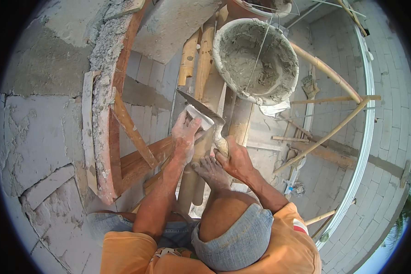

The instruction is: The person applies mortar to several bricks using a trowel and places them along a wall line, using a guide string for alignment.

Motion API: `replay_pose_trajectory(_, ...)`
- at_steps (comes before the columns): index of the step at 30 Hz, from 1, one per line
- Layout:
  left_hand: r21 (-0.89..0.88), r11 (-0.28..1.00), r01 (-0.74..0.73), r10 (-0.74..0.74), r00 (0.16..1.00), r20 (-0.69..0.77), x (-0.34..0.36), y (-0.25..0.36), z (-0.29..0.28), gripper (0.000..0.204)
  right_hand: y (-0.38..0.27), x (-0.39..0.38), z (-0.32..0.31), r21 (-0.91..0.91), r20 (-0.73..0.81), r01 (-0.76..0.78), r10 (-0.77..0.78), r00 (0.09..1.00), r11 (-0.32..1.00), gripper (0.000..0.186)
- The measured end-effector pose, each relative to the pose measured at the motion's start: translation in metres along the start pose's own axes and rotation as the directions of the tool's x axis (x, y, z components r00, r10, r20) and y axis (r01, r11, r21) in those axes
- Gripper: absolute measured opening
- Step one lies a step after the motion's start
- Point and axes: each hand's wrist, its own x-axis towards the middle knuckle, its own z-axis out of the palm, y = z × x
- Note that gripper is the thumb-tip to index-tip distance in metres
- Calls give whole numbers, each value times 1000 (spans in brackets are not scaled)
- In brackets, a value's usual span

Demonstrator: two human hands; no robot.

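Note:
My left hand [184,136] grips a small pale block piece [202,119], fingers and thumb closed round its near end. In my right hand [236,160] is the worn handle of a pointed trowel [204,107]. Its mortar-smeared blade lies along the far edge of the block piece, with the tip toward the far left. Whether mortar sits between blade and block I cannot make out. Just beyond my hands stands a bucket [218,60] coated and partly filled with wet grey mortar [246,50], a thin wire handle slanting across it.
My bare foot [212,171] rests on bamboo poles [201,59] high above a floor. A block wall [45,128] and mortar-topped ledge with a wooden board [118,68] stand at left. Bamboo braces [324,132] cross at right. A second bucket [246,9] sits at the far end.

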Motion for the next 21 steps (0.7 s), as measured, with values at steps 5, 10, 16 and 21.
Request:
replay_pose_trajectory(5, -4, 999, -34, 34, 999, 2, 9, 7, 0, 58, -24, -6, -20, -55, -326, 263, -266, 907, 963, 32)
replay_pose_trajectory(10, 7, 1000, -31, 30, 999, 39, 13, 7, 11, 56, 55, 16, 21, -93, -134, 156, -168, 977, 983, 39)
replay_pose_trajectory(16, 0, 1000, -19, 19, 1000, 4, 9, 6, 2, 55, -28, 10, -18, -44, -306, 278, -278, 910, 960, 39)
replay_pose_trajectory(21, 19, 999, -36, 35, 999, 12, 12, 3, 7, 58, 15, 27, 12, -77, -95, 116, -123, 988, 990, 36)
